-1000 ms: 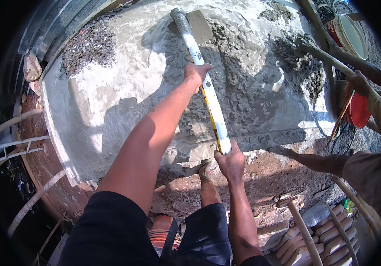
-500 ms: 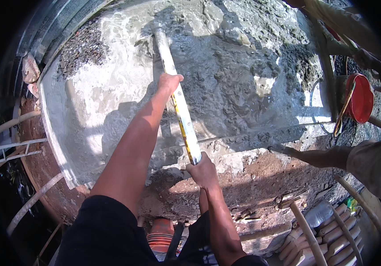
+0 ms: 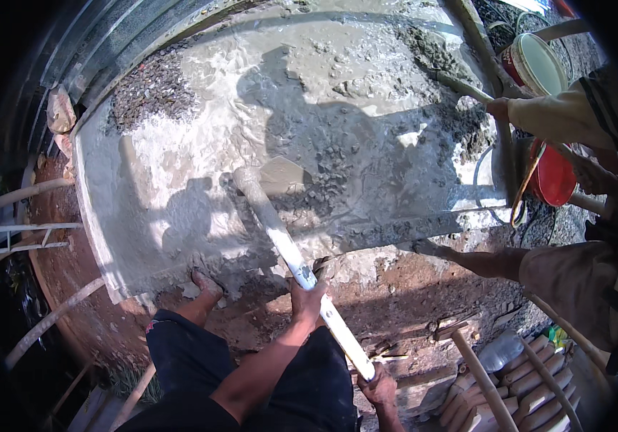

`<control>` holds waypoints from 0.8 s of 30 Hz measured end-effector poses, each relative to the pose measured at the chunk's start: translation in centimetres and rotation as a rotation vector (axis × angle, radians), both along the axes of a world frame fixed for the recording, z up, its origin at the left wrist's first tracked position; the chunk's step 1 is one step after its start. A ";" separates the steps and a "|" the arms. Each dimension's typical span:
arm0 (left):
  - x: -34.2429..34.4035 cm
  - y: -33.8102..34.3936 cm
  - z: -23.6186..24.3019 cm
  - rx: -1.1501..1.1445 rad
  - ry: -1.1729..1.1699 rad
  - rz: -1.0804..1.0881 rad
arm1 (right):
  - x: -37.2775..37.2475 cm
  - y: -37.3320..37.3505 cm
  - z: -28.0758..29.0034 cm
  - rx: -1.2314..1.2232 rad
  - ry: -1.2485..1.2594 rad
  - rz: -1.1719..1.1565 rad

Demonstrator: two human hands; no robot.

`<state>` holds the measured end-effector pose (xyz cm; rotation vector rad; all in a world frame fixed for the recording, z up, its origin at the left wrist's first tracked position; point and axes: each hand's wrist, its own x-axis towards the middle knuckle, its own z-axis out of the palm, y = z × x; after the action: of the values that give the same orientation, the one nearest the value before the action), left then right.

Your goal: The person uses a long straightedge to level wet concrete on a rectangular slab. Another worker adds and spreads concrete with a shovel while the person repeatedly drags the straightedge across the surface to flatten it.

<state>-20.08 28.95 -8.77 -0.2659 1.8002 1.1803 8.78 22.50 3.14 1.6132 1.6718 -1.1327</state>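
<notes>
Both my hands are closed around a hoe's long white handle (image 3: 280, 236), which slants from the wet concrete down towards my lower right. My left hand (image 3: 309, 299) grips it near the middle, in front of my dark shorts. At its near end is my right hand (image 3: 379, 387), wrapped around the tip. The hoe's grey blade (image 3: 282, 176) lies flat on the wet grey concrete (image 3: 201, 194), partly coated in it. One of my feet (image 3: 207, 283) stands at the concrete's near edge.
Dark gravel (image 3: 152, 90) lies at the far left of the concrete, by a corrugated metal sheet (image 3: 100, 43). On the right another person's hand (image 3: 497, 109) holds a pole, beside a white bucket (image 3: 543, 63) and a red bucket (image 3: 558, 176). Stacked clay pieces (image 3: 539, 381) stand lower right.
My hands have drawn the hoe back towards me and to the right, so its blade now shows on the concrete. The other person's hand and the white bucket have come into view.
</notes>
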 end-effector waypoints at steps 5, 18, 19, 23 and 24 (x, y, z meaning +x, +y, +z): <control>3.9 -1.0 0.0 0.191 -0.257 -0.099 | 0.9 -5.9 2.1 -0.165 -0.287 -0.281; -7.6 23.5 -13.7 0.106 -0.051 -0.706 | -14.1 11.7 -12.0 0.116 -0.136 -0.464; -8.8 25.2 -14.0 -0.005 0.124 -0.717 | -15.9 12.7 -13.5 0.155 -0.048 -0.510; -15.2 34.5 -14.5 0.222 0.297 -0.677 | -20.8 19.9 -19.0 0.356 0.175 -0.536; -16.1 37.3 -14.4 0.290 0.335 -0.604 | -21.7 22.7 -20.1 0.331 0.282 -0.602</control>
<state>-36.16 66.24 -23.13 0.6377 1.7706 1.0570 -12.93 45.21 -16.97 2.3655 1.6524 -1.4800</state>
